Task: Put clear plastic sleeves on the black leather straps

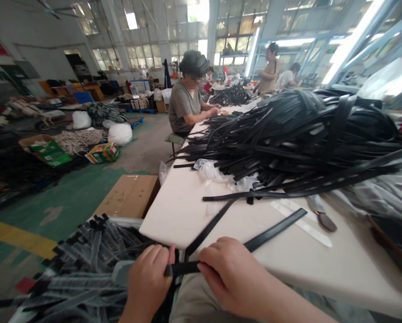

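A black strap (pixel 185 268) stretches between my two hands, just off the near edge of the white table (pixel 174 211). My left hand (pixel 150 273) is closed round its left part, thumb up. My right hand (pixel 229 271) grips it farther right, fingers curled over the top. Beyond my right hand, a wide black strap (pixel 277 229) lies slanting across the table. Another black strap (pixel 209 226) runs from the table down over the edge behind my hands. Whether either joins the held one is hidden.
A big heap of black straps (pixel 288 134) covers the table's far right. Wrapped straps (pixel 86 269) fill a container at lower left, beside a cardboard box (pixel 128 195). A brown tag (pixel 327 222) lies at right. A seated person (pixel 185 103) works at the table's far left edge.
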`<state>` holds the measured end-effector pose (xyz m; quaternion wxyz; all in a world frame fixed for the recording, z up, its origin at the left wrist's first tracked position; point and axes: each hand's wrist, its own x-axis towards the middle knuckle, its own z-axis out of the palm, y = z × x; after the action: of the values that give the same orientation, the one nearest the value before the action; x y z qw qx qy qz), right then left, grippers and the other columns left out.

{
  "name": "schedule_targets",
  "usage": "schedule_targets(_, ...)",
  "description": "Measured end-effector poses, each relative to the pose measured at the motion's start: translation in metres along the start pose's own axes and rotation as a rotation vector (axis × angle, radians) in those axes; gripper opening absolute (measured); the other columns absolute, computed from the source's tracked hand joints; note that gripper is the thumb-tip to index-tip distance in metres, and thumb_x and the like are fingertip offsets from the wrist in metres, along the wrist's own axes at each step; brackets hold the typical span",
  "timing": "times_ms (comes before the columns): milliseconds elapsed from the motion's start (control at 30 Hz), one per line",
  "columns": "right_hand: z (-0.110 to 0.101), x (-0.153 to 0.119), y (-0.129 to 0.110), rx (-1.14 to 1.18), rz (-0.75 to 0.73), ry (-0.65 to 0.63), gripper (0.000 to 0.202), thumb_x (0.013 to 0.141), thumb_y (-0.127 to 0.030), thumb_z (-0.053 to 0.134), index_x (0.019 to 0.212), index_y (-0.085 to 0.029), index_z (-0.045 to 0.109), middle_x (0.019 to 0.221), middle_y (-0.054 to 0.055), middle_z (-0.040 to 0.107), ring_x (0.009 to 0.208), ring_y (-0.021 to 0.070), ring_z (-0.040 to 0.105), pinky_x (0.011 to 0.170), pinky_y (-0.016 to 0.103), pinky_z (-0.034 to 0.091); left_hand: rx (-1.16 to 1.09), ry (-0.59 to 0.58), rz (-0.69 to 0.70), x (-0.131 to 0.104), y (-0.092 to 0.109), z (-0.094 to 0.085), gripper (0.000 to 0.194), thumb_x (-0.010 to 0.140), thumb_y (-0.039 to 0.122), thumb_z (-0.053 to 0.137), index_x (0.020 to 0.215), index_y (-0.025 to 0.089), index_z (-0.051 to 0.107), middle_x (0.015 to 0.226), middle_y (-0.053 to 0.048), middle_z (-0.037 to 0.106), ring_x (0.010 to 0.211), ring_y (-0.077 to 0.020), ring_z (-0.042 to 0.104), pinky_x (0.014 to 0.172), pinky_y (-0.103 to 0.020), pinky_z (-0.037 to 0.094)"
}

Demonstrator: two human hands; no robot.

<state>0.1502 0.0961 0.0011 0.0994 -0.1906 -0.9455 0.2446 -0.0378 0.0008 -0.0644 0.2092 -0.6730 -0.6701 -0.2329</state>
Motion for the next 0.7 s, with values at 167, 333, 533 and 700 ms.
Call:
schedule_targets(167,0.008,0.007,-0.011,-0.018,-0.110,-0.088,0.006,0.090,-0.020,0.052,0.088,-0.017,0.056,0.086,0.005,0.068,0.070,0.0192,0.057,0.064,0.031,0.031,-0.002,0.039,0.028,0.001,0.021,-0.007,0.039,0.098,0.014,0.044,0.060,0.023,0.043,0.055,0.001,0.046,0.056,-0.0182,0.046,0.055,-0.034,0.032)
schedule_targets(333,-0.011,-0.001,0.018,-0.147,0.063,-0.144,0.016,0.095,-0.025,0.050,0.085,-0.017,0.059,0.081,0.006,0.068,0.074,0.0211,0.059,0.064,0.031,0.029,0.203,0.009,0.004,-0.007,-0.020,-0.019,0.035,0.095,0.018,0.051,0.061,0.023,0.043,0.056,0.001,0.046,0.058,-0.0200,0.048,0.060,-0.036,0.034)
schedule_targets(533,-0.006,0.014,0.013,-0.155,-0.073,-0.119,0.017,0.094,-0.021,0.049,0.082,-0.017,0.059,0.076,0.005,0.067,0.068,0.0189,0.058,0.061,0.032,0.027,0.109,-0.075,-0.010,-0.002,0.006,-0.007,0.029,0.095,0.015,0.047,0.067,0.023,0.048,0.060,-0.001,0.052,0.062,-0.0209,0.052,0.061,-0.035,0.036)
schedule_targets(700,0.004,0.009,0.007,-0.084,-0.106,-0.118,0.011,0.093,-0.018,0.050,0.086,-0.019,0.058,0.082,0.003,0.068,0.072,0.0190,0.059,0.066,0.032,0.030,0.058,-0.090,-0.037,-0.003,0.025,0.002,0.025,0.093,0.010,0.044,0.072,0.021,0.054,0.063,-0.002,0.057,0.063,-0.0217,0.055,0.059,-0.035,0.039)
